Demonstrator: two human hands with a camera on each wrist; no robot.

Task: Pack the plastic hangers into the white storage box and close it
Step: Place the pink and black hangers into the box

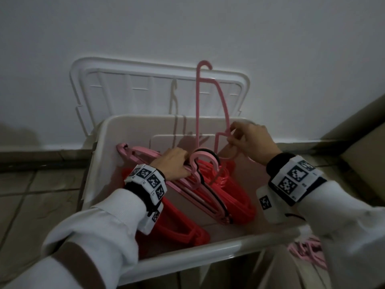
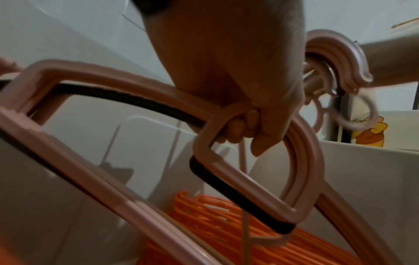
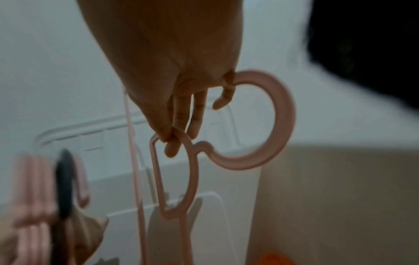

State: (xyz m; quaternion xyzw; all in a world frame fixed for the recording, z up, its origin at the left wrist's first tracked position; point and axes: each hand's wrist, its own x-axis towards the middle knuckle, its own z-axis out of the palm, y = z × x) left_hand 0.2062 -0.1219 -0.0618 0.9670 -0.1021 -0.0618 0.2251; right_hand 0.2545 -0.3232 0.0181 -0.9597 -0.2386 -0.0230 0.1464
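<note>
The white storage box (image 1: 98, 151) stands open on the floor, its lid (image 1: 87, 80) leaning against the wall behind. Red hangers (image 1: 233, 197) lie stacked on its bottom. My left hand (image 1: 174, 166) grips a bundle of pink hangers (image 1: 145, 154) with one black one among them, held inside the box; its fingers (image 2: 240, 127) curl round the bundle (image 2: 136, 93) near the hooks. My right hand (image 1: 250, 140) pinches a single pink hanger (image 1: 199, 113) just below its hook (image 3: 269, 122), and that hanger stands on end above the box.
More pink hangers (image 1: 306, 253) lie on the floor at the right, outside the box. A cardboard box (image 1: 366, 151) sits at far right. A tiled floor (image 1: 31, 197) runs along the left, and the white wall (image 1: 187, 28) rises directly behind the box.
</note>
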